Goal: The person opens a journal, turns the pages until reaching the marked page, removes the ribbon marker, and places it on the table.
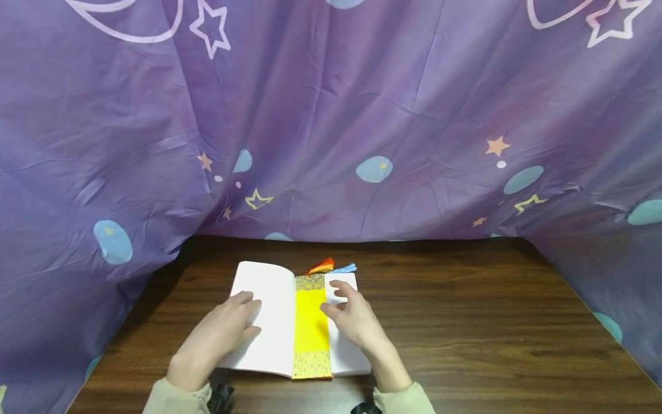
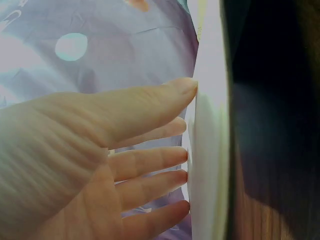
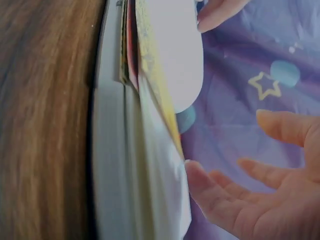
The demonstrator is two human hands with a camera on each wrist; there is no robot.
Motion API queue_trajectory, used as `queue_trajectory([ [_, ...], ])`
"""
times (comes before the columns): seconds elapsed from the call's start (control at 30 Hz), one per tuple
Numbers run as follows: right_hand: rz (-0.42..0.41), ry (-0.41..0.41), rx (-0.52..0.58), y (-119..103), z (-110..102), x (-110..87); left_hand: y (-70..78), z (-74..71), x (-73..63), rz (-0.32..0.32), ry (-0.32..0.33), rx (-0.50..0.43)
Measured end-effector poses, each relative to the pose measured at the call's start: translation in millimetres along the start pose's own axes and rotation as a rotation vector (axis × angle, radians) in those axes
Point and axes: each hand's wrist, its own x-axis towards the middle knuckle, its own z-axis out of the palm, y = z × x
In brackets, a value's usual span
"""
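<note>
An open notebook (image 1: 271, 328) with blank white pages lies on the table. Down its middle, over the inner part of the right page, runs a yellow strip (image 1: 312, 322) with patterned ends, like a bookmark. My left hand (image 1: 219, 330) rests on the left page, and the left wrist view shows its thumb and straight fingertips touching the paper. Over the right page is my right hand (image 1: 358, 322), fingers spread and loosely bent, thumb near the strip's right edge. In the right wrist view one fingertip touches the page beside the strip, and nothing is gripped.
A red-orange tassel (image 1: 322, 266) and a light blue tassel (image 1: 345, 268) stick out past the notebook's top edge. The brown wooden table (image 1: 481, 322) extends to the right. Behind and at both sides hangs a purple cloth (image 1: 320, 126) with stars.
</note>
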Motion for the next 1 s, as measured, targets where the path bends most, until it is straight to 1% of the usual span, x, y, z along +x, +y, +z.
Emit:
queue_trajectory([
  [0.07, 0.057, 0.01, 0.05, 2.9, 1.5, 2.9, -0.4, 0.5, 0.4, -0.011, -0.013, -0.007],
  [0.13, 0.099, 0.017, 0.066, 4.8, 2.6, 5.7, -0.4, 1.0, 0.7, -0.023, -0.025, -0.016],
  [0.27, 0.168, 0.021, 0.036, 7.0, 3.3, 11.0, -0.3, 1.3, 1.6, -0.023, -0.032, -0.024],
  [0.4, 0.211, -0.009, 0.008, 8.1, 6.1, 15.7, -1.3, 1.3, 1.1, -0.013, -0.029, -0.029],
  [0.6, 0.229, -0.032, -0.08, 4.8, 13.6, 21.7, -2.2, 0.9, 0.9, -0.012, -0.035, -0.035],
  [0.83, 0.234, -0.019, -0.179, 2.0, 20.7, 27.6, -1.7, 0.1, 2.1, -0.026, -0.051, -0.027],
  [0.93, 0.233, -0.02, -0.187, 3.4, 21.5, 27.8, -1.2, -0.3, 2.1, -0.037, -0.059, -0.032],
  [1.0, 0.227, -0.021, -0.154, 5.0, 21.6, 27.2, -1.0, -0.3, 2.1, -0.046, -0.068, -0.035],
])
